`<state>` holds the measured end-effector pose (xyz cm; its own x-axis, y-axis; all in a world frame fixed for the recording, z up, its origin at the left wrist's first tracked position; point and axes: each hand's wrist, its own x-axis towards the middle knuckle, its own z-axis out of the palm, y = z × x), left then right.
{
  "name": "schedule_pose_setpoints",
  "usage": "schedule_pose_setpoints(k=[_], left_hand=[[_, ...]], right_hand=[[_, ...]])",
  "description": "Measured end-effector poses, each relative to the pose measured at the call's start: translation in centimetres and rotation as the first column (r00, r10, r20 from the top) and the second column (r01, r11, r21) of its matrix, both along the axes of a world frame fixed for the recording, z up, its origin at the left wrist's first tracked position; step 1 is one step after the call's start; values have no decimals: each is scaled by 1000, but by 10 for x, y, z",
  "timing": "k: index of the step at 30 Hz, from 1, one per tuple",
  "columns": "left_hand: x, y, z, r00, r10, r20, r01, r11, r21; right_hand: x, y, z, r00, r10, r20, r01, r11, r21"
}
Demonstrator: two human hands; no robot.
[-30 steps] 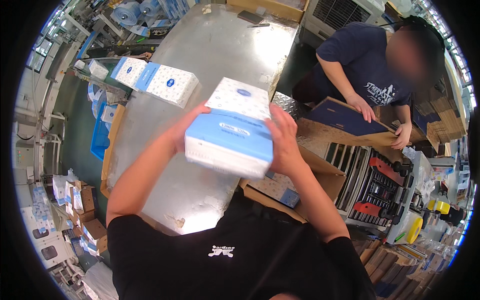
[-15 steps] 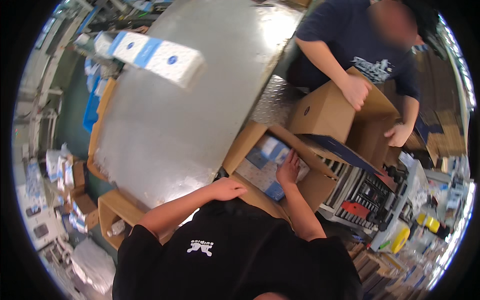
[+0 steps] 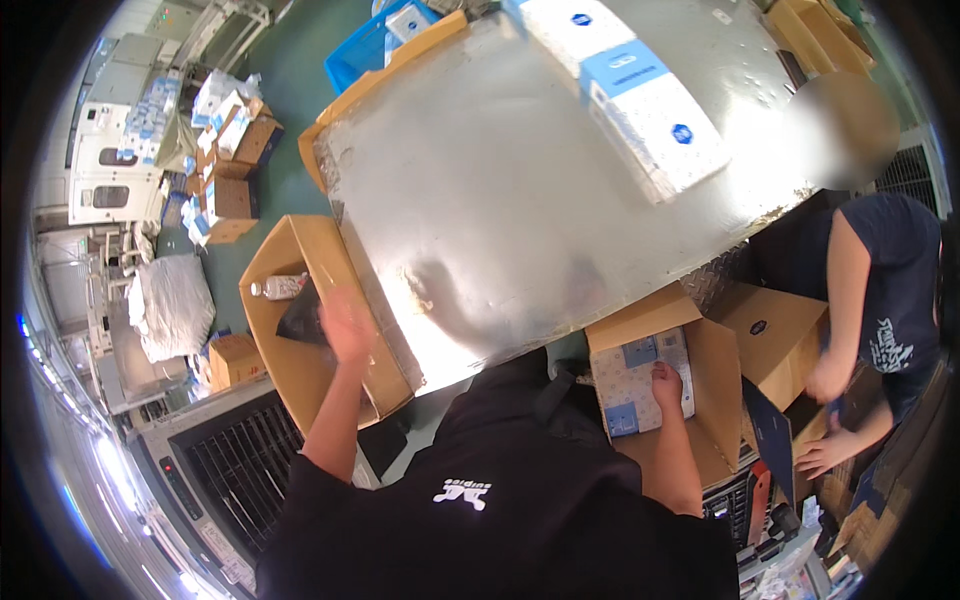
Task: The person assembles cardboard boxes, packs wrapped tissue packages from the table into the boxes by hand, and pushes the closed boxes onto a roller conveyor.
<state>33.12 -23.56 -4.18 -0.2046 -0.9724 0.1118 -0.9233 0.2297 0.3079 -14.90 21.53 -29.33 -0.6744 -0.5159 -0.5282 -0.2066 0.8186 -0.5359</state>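
Note:
My right hand [image 3: 668,388] reaches into an open cardboard carton [image 3: 718,395] at the table's near edge. Its fingers look curled over the white-and-blue patterned packs [image 3: 638,385] lying inside; whether it grips anything is hidden. My left hand [image 3: 346,328], smeared by motion, is over the near side of another open cardboard box [image 3: 275,365] on the left. That box holds a clear plastic bottle [image 3: 279,287] and something dark [image 3: 304,318]. The left fingers are too blurred to read.
A row of white-and-blue packs [image 3: 655,115] lies on the metal table [image 3: 480,190]. A co-worker [image 3: 880,290] at right handles an open carton [image 3: 775,330]. A blue crate [image 3: 365,50] stands beyond the table; a grey vented machine [image 3: 230,470] sits at lower left.
My view has swung left. My left hand has moved from beside the carton to the left box. My right hand stays in the carton, its fingers now more curled. The co-worker's hands are lower.

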Motion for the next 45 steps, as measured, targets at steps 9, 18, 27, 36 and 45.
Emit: schedule_pose_setpoints(k=[9, 18, 27, 36, 45], left_hand=[[208, 22, -200, -112, 938, -327, -188, 303, 934], [180, 60, -270, -384, 880, -279, -88, 266, 960], [273, 69, -166, 521, 756, -397, -398, 627, 670], [-163, 95, 63, 591, -1, -806, 523, 761, 383], [-343, -10, -13, 543, -700, -464, 825, 341, 452]], right_hand=[[-1, -204, 228, 813, -68, -578, -293, 810, -507], [-196, -426, 229, 614, 331, -717, -329, 932, 149], [-69, -433, 266, 544, 453, -706, -400, 880, 256], [-53, -403, 280, 757, 470, -454, -427, 882, 202], [-146, -273, 279, 969, -187, -162, 123, 933, -339]])
